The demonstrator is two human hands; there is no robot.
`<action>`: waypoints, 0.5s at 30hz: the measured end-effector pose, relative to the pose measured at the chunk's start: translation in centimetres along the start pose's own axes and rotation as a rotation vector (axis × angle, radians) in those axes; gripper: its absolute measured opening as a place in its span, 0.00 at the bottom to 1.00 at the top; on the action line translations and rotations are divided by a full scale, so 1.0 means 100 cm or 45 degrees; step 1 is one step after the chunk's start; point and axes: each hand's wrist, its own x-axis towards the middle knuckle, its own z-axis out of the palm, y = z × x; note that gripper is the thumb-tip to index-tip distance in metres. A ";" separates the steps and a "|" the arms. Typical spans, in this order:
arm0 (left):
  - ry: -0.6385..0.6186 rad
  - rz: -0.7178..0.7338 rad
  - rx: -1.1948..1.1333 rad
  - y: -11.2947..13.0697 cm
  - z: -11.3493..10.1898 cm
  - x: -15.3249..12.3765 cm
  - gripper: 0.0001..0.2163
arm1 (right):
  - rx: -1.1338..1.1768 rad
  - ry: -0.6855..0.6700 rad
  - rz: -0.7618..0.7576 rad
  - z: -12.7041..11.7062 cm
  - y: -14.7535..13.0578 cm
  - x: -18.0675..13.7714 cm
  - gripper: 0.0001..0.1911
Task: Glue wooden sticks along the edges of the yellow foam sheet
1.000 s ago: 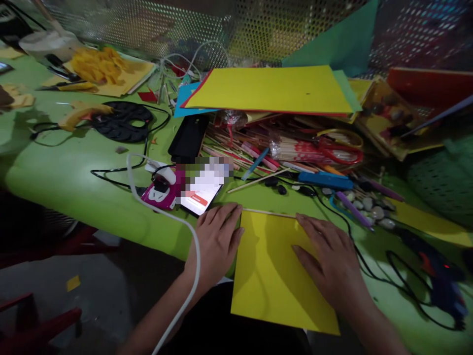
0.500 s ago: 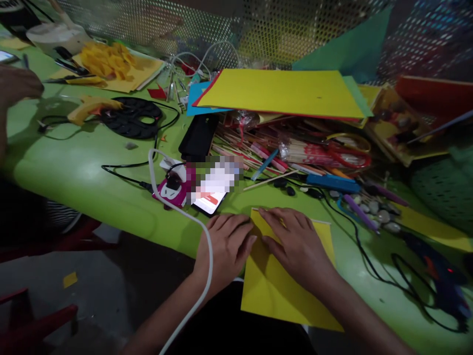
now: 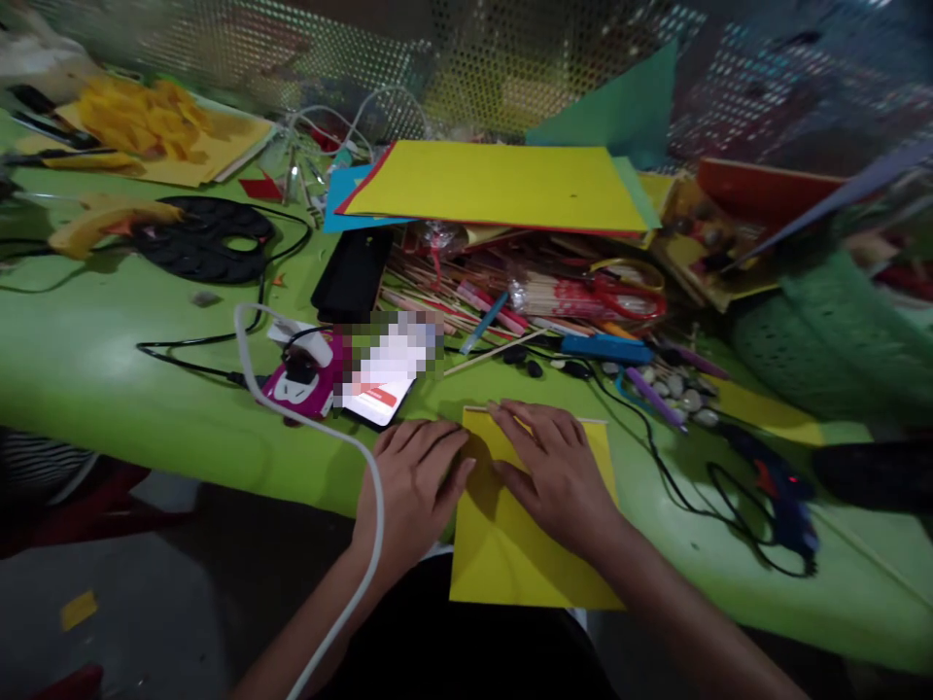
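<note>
A yellow paper sheet (image 3: 510, 554) lies at the table's front edge and hangs partly over it. Along its far edge runs a thin pale stick (image 3: 594, 421), partly covered by fingers. My right hand (image 3: 554, 467) rests flat on the sheet, fingers extended, with the fingertips at the stick near its left end. At the sheet's left edge my left hand (image 3: 415, 476) lies palm down with its fingers stretched out. Its fingertips are close to the paper; whether they press on it I cannot tell. A white cable (image 3: 377, 506) passes in front of my left forearm.
Left of the hands are a lit phone (image 3: 379, 394) and a magenta power strip (image 3: 317, 384). Behind lie stacked coloured paper (image 3: 488, 185), wooden sticks (image 3: 408, 277) and a blue glue stick-like bar (image 3: 604, 349). A glue gun (image 3: 783, 496) with its cord lies right, near a green basket (image 3: 794, 331).
The view has turned to the right, so the table's things appear further left. Both hands keep nearly the same place on and beside the yellow sheet.
</note>
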 end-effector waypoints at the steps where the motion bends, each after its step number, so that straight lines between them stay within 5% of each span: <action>1: -0.008 0.003 0.020 0.000 0.000 0.001 0.12 | 0.000 0.046 0.029 -0.004 0.004 -0.005 0.28; 7: -0.131 0.020 0.174 0.004 -0.001 0.007 0.20 | 0.004 0.283 0.290 -0.023 0.044 -0.049 0.29; 15: -0.168 0.037 0.321 0.003 0.004 0.009 0.24 | -0.007 0.156 0.349 -0.012 0.065 -0.076 0.30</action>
